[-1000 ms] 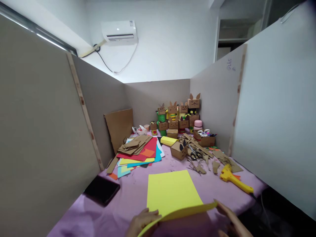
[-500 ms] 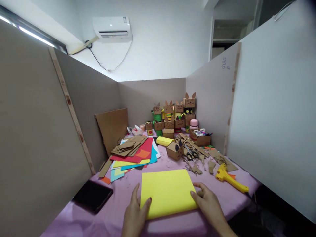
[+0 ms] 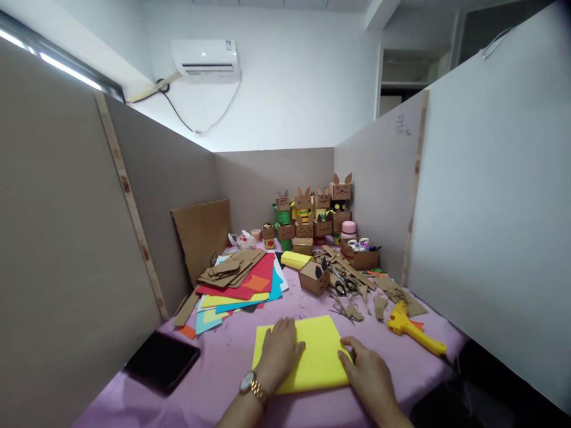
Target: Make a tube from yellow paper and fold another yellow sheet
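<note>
A bright yellow sheet of paper (image 3: 319,342), seemingly folded along its near edge, lies on the pink-purple tablecloth in front of me. My left hand (image 3: 282,351) rests flat across the left part of this paper, fingers stretched away from me; a gold watch (image 3: 253,385) circles the wrist. At the paper's right edge is my right hand (image 3: 366,367), its thumb and bent index finger gripping the border. The undersides of the right fingers are hidden.
To the left lie a black tablet-like device (image 3: 163,362) and a stack of coloured paper and cardboard (image 3: 238,279). A yellow glue gun (image 3: 414,333), scissors (image 3: 343,285), cardboard scraps (image 3: 352,312) and a cardboard box head (image 3: 314,277) sit right and ahead. Cardboard figures (image 3: 303,220) stand behind.
My left hand has moved from the paper's left edge onto its top and flattened there. My right hand stays at the right edge. The view has tipped slightly upward.
</note>
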`<state>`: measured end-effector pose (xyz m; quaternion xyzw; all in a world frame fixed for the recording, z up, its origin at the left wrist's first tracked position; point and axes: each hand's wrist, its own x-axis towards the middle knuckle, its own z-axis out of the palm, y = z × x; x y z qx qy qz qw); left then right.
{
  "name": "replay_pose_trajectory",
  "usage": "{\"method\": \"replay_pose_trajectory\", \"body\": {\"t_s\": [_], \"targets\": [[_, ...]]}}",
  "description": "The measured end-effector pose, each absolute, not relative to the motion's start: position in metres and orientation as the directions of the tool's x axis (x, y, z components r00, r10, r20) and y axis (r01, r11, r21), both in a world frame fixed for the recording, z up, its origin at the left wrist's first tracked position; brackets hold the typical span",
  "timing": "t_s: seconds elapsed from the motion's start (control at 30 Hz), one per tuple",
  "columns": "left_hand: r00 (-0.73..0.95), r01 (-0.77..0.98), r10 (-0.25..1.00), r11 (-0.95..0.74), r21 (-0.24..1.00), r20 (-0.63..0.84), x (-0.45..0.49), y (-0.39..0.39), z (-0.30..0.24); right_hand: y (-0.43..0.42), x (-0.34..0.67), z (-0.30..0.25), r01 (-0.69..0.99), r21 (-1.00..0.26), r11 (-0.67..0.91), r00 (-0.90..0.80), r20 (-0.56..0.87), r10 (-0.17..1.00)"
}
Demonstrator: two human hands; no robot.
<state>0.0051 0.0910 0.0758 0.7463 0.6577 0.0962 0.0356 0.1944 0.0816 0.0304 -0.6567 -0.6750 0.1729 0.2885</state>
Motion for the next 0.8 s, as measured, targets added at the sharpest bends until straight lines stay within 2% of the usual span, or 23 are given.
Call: {"method": "replay_pose_trajectory", "body": {"t_s": [0.2, 0.53, 0.8], "targets": [[0.083, 0.987, 0.982, -0.104, 0.123, 0.169, 0.006, 0.106, 0.068, 0.084, 0.198, 0.022, 0.77, -0.63, 0.095, 0.02, 0.173, 0.985], [0.035, 0.967, 0.969, -0.094, 0.235, 0.243, -0.005, 0.109, 0.058, 0.083, 0.201, 0.012, 0.684, -0.713, 0.154, 0.034, 0.243, 0.969], [0.057, 0.971, 0.966, -0.113, 0.209, 0.254, -0.005, 0.101, 0.053, 0.083, 0.202, 0.011, 0.657, -0.727, 0.198, 0.017, 0.277, 0.961]]}}
